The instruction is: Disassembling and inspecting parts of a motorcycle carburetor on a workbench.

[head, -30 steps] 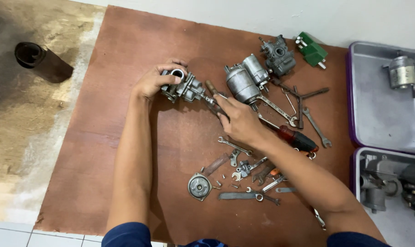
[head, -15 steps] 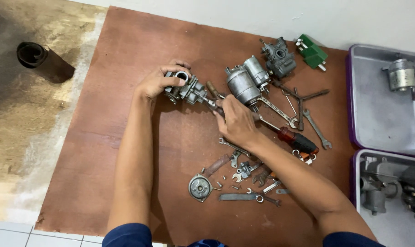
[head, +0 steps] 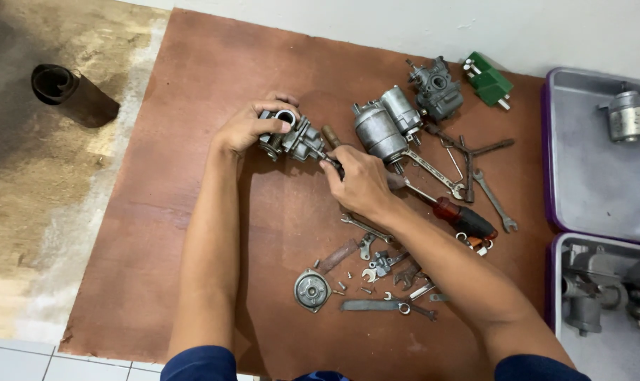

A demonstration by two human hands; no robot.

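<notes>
Gripping small grey metal carburettor (head: 290,137) in left hand (head: 246,129); right hand (head: 359,182) closing round wooden-handled screwdriver (head: 331,142), tip risking slipping off screw.

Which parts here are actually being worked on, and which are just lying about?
In hand:
- carburetor, gripped by left hand
- wooden-handled tool, held against it by right hand

Lying about:
- starter motor
- second carburetor
- green part
- red-handled screwdriver
- wrenches
- round cover
- grey trays
- black tube
</notes>
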